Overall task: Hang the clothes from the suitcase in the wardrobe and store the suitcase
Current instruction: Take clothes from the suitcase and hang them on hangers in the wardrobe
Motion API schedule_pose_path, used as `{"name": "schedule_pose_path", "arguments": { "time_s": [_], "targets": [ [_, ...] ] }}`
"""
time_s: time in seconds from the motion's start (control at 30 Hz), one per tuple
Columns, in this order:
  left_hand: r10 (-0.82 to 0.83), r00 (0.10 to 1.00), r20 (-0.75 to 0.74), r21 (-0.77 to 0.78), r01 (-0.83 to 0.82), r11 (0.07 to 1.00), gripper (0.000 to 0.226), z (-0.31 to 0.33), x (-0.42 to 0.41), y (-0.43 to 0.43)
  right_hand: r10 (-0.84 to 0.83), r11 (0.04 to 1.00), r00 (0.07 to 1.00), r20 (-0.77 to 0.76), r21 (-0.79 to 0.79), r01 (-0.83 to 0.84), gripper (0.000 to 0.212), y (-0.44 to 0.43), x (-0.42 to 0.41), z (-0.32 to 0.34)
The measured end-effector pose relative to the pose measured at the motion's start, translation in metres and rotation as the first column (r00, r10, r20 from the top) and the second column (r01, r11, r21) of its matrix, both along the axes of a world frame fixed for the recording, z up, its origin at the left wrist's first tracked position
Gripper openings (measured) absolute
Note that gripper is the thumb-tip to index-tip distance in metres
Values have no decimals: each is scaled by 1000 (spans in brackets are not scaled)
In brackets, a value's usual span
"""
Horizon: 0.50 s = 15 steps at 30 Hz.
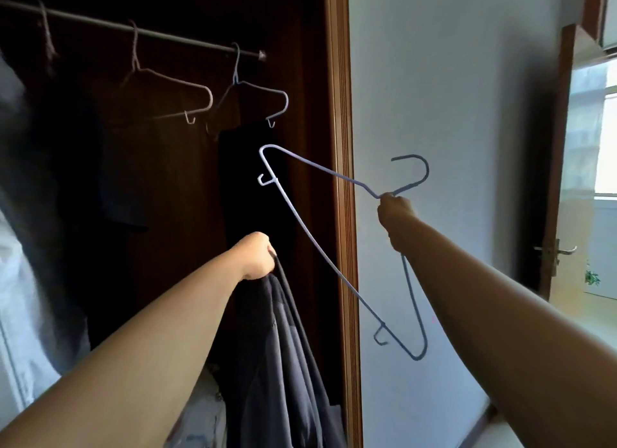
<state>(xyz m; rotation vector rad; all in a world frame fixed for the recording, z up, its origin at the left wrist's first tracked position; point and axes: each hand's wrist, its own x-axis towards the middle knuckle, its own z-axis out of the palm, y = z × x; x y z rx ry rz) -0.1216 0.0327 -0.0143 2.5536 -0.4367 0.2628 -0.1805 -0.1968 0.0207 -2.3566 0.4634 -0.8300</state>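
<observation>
1. Bare forearms reach in from 7 and 5 o'clock, nearest the lens.
2. Left hand (257, 255), centre frame, fist closed around the top of a dark grey garment (283, 347); cloth hangs straight down toward 6 o'clock.
3. Right hand (395, 220), at 3 o'clock from the left hand, clenched on the neck of a white wire hanger (320, 257). Hanger tilted, hook pointing to 1 o'clock, one shoulder toward 11 o'clock, the other down at 5 o'clock. Hanger and garment apart, not touching.
4. Wardrobe (344, 147) open at 9 to 12 o'clock; brown frame edge runs vertically between the hands.
5. Rail (150, 33) at 11 o'clock carries two empty wire hangers (187, 90), plus one more far left, blurred.
6. Black garment (250, 187) hangs just behind the held hanger's upper shoulder.
7. Pale wall (450, 96) at 2 o'clock; open door with handle (556, 250) at 3 o'clock.
8. Suitcase not in view.
</observation>
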Motion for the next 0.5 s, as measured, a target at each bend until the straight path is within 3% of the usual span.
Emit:
{"name": "schedule_pose_path", "arguments": {
  "time_s": [0.03,0.07,0.1,0.17,0.23,0.27,0.3,0.33,0.43,0.5],
  "targets": [
    [18,998,61,97,-24,995,13,2,1,6,47,985,996,76,160,-58,57,-1,2,-6],
    [27,992,120,163,-47,986,13,5,2,11,50,909,989,137,405,-102,50,0,2,-8],
    [33,984,173,197,-67,978,16,7,3,15,65,820,976,210,546,-172,45,-5,5,-6],
    [52,966,253,187,-102,977,12,11,6,21,79,753,990,121,643,-139,42,-11,10,-8],
    [127,952,280,116,-165,979,6,14,10,26,60,796,990,128,592,-125,41,-20,6,-12],
    [164,948,272,85,-193,977,12,15,14,29,93,874,993,72,471,-116,41,-16,-2,-15],
    [190,947,259,57,-211,976,18,16,17,32,92,969,995,-44,234,-79,43,-14,-4,-17],
    [214,945,246,22,-226,974,22,17,20,35,38,987,994,-102,161,-21,43,-12,-5,-20],
    [291,938,186,-149,-266,952,27,21,27,43,55,923,997,-55,383,-30,37,-16,5,-17],
    [324,940,111,-279,-283,917,30,25,31,47,135,888,991,-17,445,-114,39,-13,5,-23]
  ]
}}
